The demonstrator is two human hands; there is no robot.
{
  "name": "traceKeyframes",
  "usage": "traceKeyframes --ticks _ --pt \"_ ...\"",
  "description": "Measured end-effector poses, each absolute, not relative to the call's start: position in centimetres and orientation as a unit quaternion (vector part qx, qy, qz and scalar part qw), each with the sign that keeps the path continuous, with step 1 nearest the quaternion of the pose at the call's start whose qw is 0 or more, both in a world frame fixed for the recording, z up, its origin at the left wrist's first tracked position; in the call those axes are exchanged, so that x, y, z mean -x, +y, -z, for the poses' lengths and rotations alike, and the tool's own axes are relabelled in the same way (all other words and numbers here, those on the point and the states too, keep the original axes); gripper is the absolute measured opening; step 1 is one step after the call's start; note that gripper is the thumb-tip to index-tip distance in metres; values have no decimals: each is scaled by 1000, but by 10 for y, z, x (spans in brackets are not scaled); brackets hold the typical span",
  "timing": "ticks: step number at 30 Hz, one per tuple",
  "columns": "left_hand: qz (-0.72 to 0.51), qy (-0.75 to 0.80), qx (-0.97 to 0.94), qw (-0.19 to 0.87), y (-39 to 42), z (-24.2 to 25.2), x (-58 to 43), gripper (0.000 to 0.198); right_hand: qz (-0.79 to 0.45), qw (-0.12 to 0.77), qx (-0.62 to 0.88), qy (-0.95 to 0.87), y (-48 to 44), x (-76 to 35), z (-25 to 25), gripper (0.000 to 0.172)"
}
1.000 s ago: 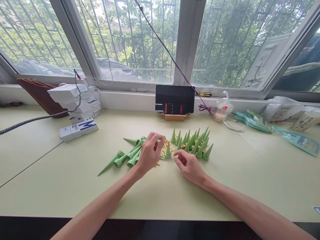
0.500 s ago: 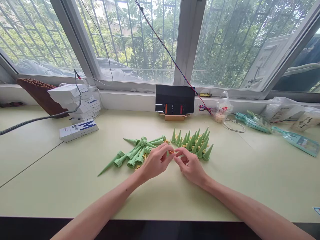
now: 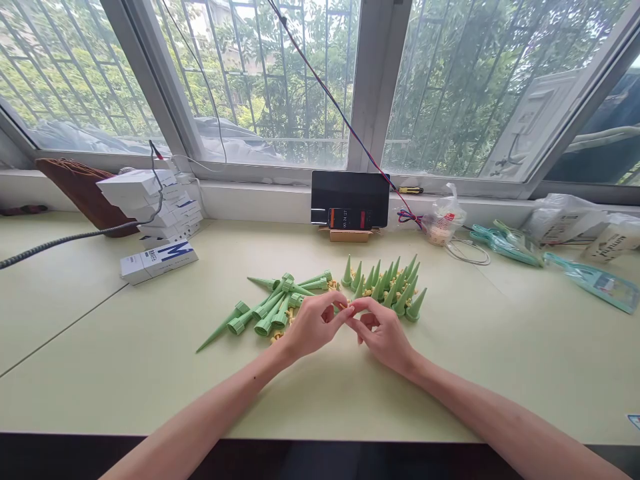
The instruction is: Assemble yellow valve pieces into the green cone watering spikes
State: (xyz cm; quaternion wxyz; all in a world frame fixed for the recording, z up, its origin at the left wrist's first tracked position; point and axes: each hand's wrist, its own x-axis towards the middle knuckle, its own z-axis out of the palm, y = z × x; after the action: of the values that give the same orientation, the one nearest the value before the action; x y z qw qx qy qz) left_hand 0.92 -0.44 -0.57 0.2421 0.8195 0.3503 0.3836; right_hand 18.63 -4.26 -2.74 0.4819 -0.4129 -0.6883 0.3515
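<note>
Both hands are meeting just above the table, a little in front of the green parts. The left hand is curling inward, its grip pressing thumb and forefinger together on a small yellow piece that is too tiny to make out in detail. The right hand is facing it, fingertips touching the left's, its grip pinching the same piece from the other side. Just behind the fingers, a cluster of short green cones is standing upright. To the left, long green spikes are lying in a loose heap. A dark tablet is leaning against the window sill beyond.
</note>
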Motion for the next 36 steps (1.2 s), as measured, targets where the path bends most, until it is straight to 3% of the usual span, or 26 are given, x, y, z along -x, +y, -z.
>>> traceKeyframes --ticks 13,18,23,36 --pt "-368 339 -834 231 0 11 -8 30 -335 475 408 -704 -42 -187 28 18" --pt "-436 371 -796 196 1 8 -8 42 -336 482 428 -686 -43 -186 28 19" --pt "-486 420 -731 229 0 0 -7 26 -333 500 449 -662 -42 -186 27 20" --pt "-399 455 -750 267 0 1 -9 38 -303 521 486 -633 -41 -187 27 26"
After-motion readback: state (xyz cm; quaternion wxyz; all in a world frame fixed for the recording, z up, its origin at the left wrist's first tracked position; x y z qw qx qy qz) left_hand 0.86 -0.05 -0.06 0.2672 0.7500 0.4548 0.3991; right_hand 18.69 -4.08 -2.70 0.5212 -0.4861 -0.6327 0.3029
